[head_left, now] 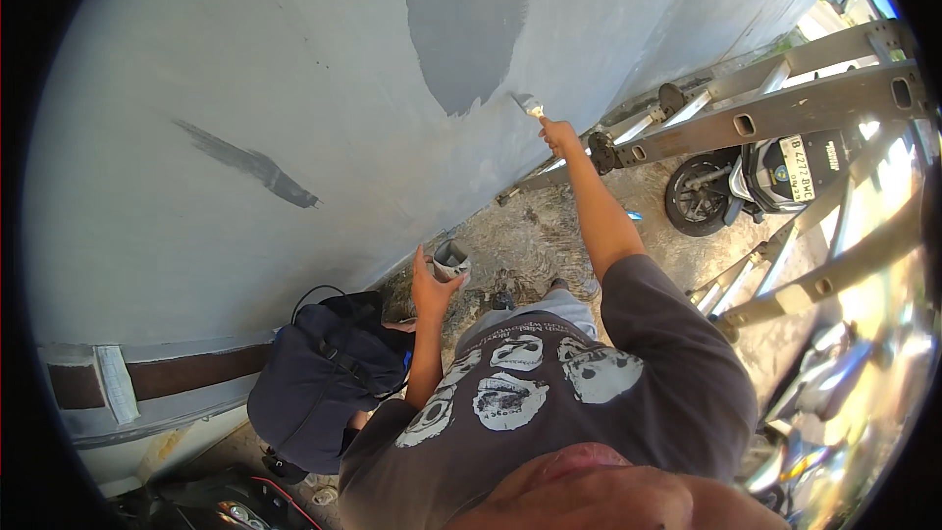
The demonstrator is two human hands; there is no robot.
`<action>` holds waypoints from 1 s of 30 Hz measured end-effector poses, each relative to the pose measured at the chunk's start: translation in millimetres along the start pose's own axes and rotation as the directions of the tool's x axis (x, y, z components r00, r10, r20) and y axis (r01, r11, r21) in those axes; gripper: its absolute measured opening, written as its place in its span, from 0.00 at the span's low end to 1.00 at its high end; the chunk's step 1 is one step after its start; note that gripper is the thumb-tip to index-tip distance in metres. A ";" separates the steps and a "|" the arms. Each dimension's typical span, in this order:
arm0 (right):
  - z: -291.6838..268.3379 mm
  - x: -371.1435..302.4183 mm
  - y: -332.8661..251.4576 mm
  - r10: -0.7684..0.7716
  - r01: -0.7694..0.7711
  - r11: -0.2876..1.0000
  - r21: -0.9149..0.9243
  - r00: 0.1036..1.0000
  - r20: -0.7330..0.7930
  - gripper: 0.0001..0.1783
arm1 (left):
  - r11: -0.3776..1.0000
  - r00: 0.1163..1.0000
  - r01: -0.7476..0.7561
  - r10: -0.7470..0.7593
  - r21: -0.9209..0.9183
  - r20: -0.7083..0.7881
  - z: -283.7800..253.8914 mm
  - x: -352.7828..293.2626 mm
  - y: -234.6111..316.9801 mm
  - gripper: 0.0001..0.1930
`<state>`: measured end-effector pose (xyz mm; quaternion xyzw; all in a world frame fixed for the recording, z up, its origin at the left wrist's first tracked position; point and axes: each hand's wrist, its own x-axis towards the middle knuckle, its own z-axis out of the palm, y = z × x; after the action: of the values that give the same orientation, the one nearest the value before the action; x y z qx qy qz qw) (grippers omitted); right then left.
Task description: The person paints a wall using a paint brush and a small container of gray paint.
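My right hand [559, 134] is stretched out to the wall, its fingers closed round the handle of a paintbrush [531, 105]. The bristles point up and left, at the wall surface just below and right of a large dark grey patch of paint [469, 29]. Lower down, at waist height, my left hand [432, 287] grips a small paint can [451, 257] with grey smears on it, fingers and thumb about its side. How much paint is inside I cannot make out. A separate dark grey streak [257, 169] slants across the pale grey wall [324, 69] on the left.
A metal ladder [687, 137] leans along the right. Beyond it a motorcycle [760, 182] is parked, with more vehicles [824, 373] at the lower right. Close on my left is a dark backpack [314, 363]. Underfoot lies rough concrete ground [540, 226].
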<state>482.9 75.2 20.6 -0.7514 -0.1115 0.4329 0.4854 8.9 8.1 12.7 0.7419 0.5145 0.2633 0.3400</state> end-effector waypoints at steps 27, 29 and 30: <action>35.5 -17.8 64.0 0.066 -0.064 0.997 -0.041 0.996 0.067 0.30 | 1.000 0.996 -0.003 0.004 -0.009 0.087 3.6 5.1 11.8 0.63; 48.8 -36.2 84.9 0.051 -0.049 0.999 -0.016 0.992 0.116 0.29 | 1.000 0.995 0.016 -0.016 0.003 0.095 2.2 2.6 4.1 0.63; 56.1 -49.6 70.4 0.041 -0.049 0.998 0.045 0.985 0.167 0.28 | 0.999 0.996 0.042 -0.042 -0.001 0.074 4.0 1.2 -1.7 0.63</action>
<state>392.8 46.0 -19.3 -0.7029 -0.1239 0.5074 0.4829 11.3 8.6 8.8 0.7397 0.5168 0.2292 0.3651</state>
